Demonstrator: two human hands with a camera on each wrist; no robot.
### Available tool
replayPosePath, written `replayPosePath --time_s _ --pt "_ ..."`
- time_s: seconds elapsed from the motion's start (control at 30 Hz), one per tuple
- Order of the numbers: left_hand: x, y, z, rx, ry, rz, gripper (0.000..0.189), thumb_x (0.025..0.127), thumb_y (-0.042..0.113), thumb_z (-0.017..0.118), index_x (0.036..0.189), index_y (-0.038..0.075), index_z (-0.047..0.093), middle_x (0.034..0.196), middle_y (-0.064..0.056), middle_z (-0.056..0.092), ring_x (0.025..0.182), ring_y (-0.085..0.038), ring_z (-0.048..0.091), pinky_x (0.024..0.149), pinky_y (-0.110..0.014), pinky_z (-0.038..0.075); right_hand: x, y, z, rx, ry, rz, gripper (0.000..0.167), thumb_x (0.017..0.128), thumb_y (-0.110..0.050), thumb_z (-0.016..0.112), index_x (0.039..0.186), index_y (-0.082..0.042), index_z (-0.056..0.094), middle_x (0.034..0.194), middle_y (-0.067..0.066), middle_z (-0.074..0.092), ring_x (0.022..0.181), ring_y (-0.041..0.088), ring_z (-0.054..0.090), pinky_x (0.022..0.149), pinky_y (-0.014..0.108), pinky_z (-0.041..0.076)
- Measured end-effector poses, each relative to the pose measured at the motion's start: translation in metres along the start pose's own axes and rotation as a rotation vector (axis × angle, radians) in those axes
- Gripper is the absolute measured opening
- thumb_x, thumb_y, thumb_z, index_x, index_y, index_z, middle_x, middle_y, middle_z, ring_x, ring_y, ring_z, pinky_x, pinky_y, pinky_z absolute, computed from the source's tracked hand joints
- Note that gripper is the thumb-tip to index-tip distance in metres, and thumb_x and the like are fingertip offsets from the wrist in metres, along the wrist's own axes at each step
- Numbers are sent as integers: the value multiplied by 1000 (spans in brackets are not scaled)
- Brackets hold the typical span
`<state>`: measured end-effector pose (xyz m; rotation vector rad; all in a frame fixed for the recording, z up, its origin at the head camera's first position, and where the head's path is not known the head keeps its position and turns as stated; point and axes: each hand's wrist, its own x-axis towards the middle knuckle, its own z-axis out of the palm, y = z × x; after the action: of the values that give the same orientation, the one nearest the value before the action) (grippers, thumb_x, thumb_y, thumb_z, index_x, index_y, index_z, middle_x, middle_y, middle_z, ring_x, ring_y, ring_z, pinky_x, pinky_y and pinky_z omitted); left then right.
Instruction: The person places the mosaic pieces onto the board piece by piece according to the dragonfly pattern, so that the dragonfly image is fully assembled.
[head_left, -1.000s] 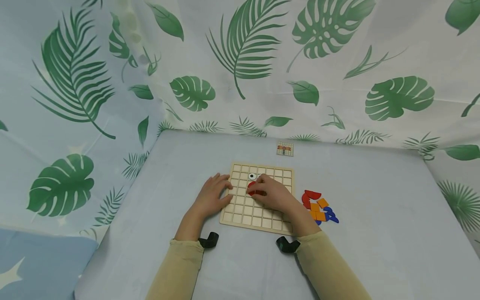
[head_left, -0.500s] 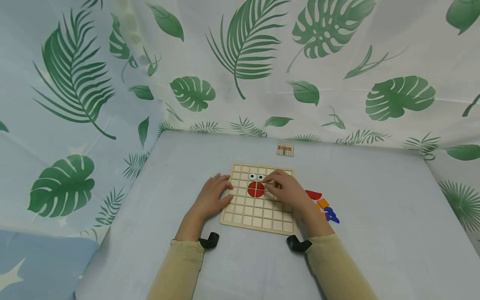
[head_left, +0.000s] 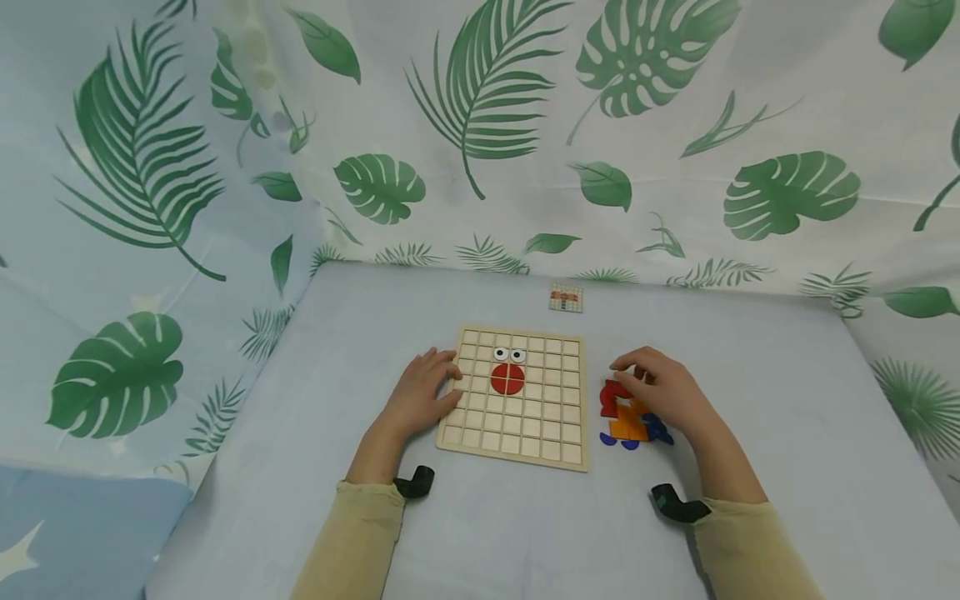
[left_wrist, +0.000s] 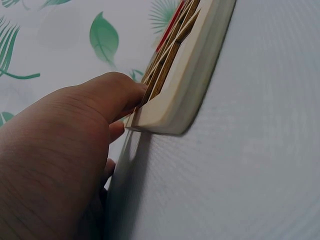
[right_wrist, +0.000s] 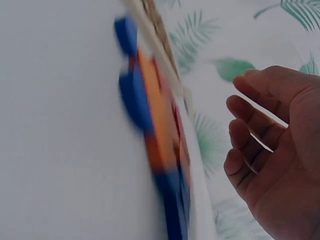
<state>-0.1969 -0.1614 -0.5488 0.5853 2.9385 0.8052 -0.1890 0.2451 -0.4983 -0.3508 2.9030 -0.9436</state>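
A square wooden grid board lies on the table. On it, two round eye pieces sit above a red circle made of quarter pieces. My left hand rests at the board's left edge, fingertips on the rim; in the left wrist view the thumb touches the frame near a corner. To the right of the board, my right hand hovers over a pile of loose red pieces, orange squares and blue pieces. Its fingers are loosely bent and hold nothing in the right wrist view.
A small pattern card lies behind the board near the back of the table. Leaf-printed cloth hangs along the back and left sides. Dark wrist mounts stick out from both sleeves, low over the table.
My right hand has left the red circle and eye pieces on the board and moved right to the loose pieces. My left hand has stayed at the board's edge.
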Motion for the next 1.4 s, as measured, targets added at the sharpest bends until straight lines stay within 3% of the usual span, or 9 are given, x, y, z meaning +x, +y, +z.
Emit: replayPosePath --time_s 0.2,0.57,1.0,1.27,1.4 --pt "-2 -2 1 -5 20 9 21 95 35 61 111 22 59 153 -3 44 149 -34 29 125 -52 17 -22 24 -14 -59 5 37 21 98 -33 61 112 -19 69 103 1 64 85 20 51 65 24 47" --pt "-3 0 0 -14 17 2 19 95 32 63 110 21 59 153 -3 45 149 -34 28 126 -51 17 -49 51 -23 -48 11 7 20 96 -30 64 113 -19 69 101 -1 64 84 10 48 65 19 47" --pt "-3 -1 0 -20 12 3 20 95 32 63 110 22 58 153 -3 45 149 -34 28 125 -51 17 -55 66 -15 -13 14 0 18 97 -30 64 113 -24 68 108 -3 66 88 3 52 77 13 47" --pt "-1 0 0 -17 1 -3 20 95 34 62 111 23 58 154 -2 43 150 -32 27 126 -50 16 -53 61 -14 -41 3 -12 22 96 -30 65 116 -21 68 111 2 67 92 12 54 78 17 50" --pt "-1 0 0 -19 -1 -4 20 95 34 62 112 23 58 154 -2 43 151 -32 27 126 -50 16 -52 60 -9 -73 -10 -21 24 96 -28 65 119 -23 67 117 2 65 96 17 54 82 25 53"
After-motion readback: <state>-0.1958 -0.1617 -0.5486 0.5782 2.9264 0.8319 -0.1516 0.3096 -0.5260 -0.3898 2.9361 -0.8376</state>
